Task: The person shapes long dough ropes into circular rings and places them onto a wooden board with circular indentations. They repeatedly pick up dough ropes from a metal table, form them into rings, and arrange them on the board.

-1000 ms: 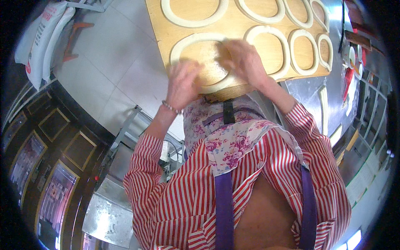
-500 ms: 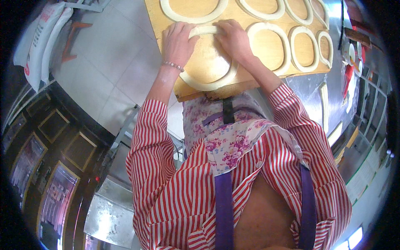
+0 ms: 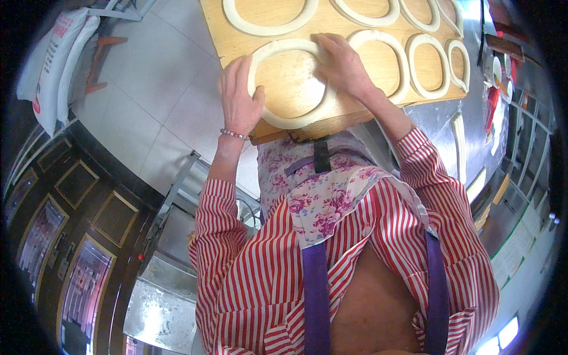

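A pale dough ring [image 3: 296, 122] lies at the near left corner of a wooden board [image 3: 296, 77], its loop complete and slightly oval. My left hand [image 3: 239, 97] straddles the ring's left side, fingers along the outside and thumb on the inner side, closed loosely about the dough. On the far right side of the same ring, my right hand [image 3: 344, 66] curls its fingers over the dough; part of the ring there is hidden under the hand. Another dough ring [image 3: 406, 71] lies just right of my right hand.
More dough rings [image 3: 269, 29] sit in two rows across the board. To the right is a dark worktop [image 3: 438, 130] with a long dough strip [image 3: 459, 148] and bowls farther off. White sacks [image 3: 56, 65] and an orange-brown stool frame [image 3: 94, 65] stand on the left.
Both hands have left the ring's far edge, where they were close together. The left slid down toward me along the left side; the right shifted rightward. The ring now looks rounder.
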Demonstrator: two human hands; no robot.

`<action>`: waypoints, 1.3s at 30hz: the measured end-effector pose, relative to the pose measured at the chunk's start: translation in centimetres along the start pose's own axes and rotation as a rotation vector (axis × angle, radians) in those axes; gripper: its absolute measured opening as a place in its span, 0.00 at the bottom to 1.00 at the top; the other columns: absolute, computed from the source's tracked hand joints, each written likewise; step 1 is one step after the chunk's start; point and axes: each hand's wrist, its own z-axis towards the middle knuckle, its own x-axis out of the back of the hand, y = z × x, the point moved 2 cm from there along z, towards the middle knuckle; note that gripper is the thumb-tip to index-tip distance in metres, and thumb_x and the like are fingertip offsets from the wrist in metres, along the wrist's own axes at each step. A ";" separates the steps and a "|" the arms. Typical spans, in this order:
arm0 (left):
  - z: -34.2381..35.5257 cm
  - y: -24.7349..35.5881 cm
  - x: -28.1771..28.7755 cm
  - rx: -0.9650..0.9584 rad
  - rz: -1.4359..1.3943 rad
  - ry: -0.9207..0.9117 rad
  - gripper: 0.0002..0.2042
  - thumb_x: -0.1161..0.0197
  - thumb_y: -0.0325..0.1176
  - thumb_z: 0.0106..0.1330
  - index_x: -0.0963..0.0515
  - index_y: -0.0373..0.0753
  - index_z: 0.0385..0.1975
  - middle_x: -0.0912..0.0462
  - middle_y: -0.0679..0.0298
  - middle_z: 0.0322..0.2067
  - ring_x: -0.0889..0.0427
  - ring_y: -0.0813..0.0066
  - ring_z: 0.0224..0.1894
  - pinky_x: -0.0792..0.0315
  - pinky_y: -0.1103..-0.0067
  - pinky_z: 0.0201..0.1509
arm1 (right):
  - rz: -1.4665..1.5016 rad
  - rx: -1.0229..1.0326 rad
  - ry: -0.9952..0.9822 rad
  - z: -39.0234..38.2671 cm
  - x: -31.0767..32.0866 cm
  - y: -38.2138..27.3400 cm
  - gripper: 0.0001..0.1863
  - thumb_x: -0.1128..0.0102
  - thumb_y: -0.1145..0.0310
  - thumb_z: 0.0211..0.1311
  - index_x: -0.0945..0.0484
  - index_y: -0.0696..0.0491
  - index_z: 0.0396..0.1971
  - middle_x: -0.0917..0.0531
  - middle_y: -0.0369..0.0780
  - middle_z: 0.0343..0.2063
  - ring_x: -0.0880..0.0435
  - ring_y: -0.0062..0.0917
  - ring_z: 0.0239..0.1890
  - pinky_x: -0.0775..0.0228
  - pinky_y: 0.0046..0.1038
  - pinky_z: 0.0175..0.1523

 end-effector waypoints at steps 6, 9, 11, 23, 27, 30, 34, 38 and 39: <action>-1.4 -0.2 -0.1 0.085 -0.119 0.099 0.34 0.32 0.27 0.56 0.35 0.38 0.65 0.34 0.52 0.62 0.36 0.53 0.67 0.41 0.63 0.71 | 0.036 0.146 0.106 -1.7 1.8 0.1 0.29 0.35 0.74 0.52 0.26 0.53 0.58 0.24 0.47 0.56 0.22 0.40 0.56 0.28 0.34 0.62; -3.1 -0.9 0.3 0.351 -0.182 0.350 0.28 0.32 0.28 0.59 0.30 0.34 0.61 0.29 0.51 0.61 0.30 0.56 0.63 0.35 0.66 0.67 | 0.184 -0.106 0.318 -5.2 4.3 2.6 0.25 0.34 0.71 0.56 0.23 0.54 0.56 0.20 0.45 0.54 0.19 0.34 0.54 0.27 0.32 0.60; -4.2 -1.6 -0.1 0.595 -0.526 0.397 0.22 0.33 0.28 0.62 0.25 0.32 0.57 0.21 0.54 0.53 0.22 0.64 0.54 0.28 0.72 0.59 | 0.310 -0.395 0.413 -9.0 6.4 5.4 0.22 0.34 0.71 0.59 0.22 0.57 0.55 0.17 0.43 0.49 0.17 0.29 0.52 0.25 0.29 0.57; -2.7 4.1 -4.1 0.725 -0.454 0.287 0.12 0.36 0.26 0.62 0.17 0.27 0.43 0.14 0.60 0.32 0.20 0.78 0.30 0.26 0.81 0.34 | 1.186 -0.962 0.663 -23.9 12.1 19.7 0.22 0.38 0.75 0.59 0.26 0.70 0.52 0.16 0.48 0.42 0.16 0.32 0.41 0.21 0.29 0.50; -2.5 8.0 -4.7 0.752 -0.451 0.245 0.10 0.37 0.26 0.63 0.17 0.26 0.40 0.15 0.61 0.30 0.20 0.78 0.29 0.26 0.80 0.33 | 1.242 -1.026 0.711 -25.6 14.4 20.5 0.20 0.39 0.74 0.61 0.25 0.72 0.50 0.16 0.49 0.41 0.15 0.34 0.40 0.20 0.31 0.50; -2.2 8.8 -5.7 0.776 -0.535 0.230 0.09 0.38 0.26 0.64 0.18 0.26 0.38 0.16 0.61 0.30 0.21 0.78 0.28 0.27 0.81 0.31 | 1.287 -0.958 0.752 -25.8 15.9 21.0 0.16 0.40 0.74 0.62 0.24 0.70 0.45 0.16 0.48 0.36 0.15 0.34 0.37 0.18 0.32 0.46; -2.2 8.2 -6.2 0.833 -0.587 0.253 0.09 0.38 0.27 0.65 0.20 0.27 0.39 0.16 0.62 0.32 0.21 0.78 0.29 0.27 0.81 0.31 | 1.318 -0.932 0.761 -25.6 16.2 21.7 0.13 0.40 0.74 0.63 0.23 0.69 0.41 0.16 0.47 0.34 0.15 0.33 0.34 0.17 0.32 0.44; -1.7 8.5 -5.5 0.872 -0.659 0.159 0.11 0.38 0.31 0.68 0.22 0.28 0.41 0.17 0.62 0.35 0.19 0.77 0.33 0.24 0.79 0.36 | 1.324 -1.007 0.745 -25.7 15.6 22.2 0.13 0.42 0.73 0.64 0.24 0.69 0.41 0.16 0.48 0.33 0.15 0.35 0.34 0.17 0.34 0.44; -1.5 8.8 -5.2 0.880 -0.704 0.128 0.12 0.39 0.32 0.68 0.22 0.29 0.42 0.17 0.61 0.37 0.19 0.76 0.36 0.23 0.78 0.39 | 1.330 -1.013 0.738 -25.9 15.4 22.3 0.13 0.43 0.73 0.65 0.24 0.69 0.41 0.16 0.48 0.33 0.15 0.36 0.34 0.17 0.35 0.44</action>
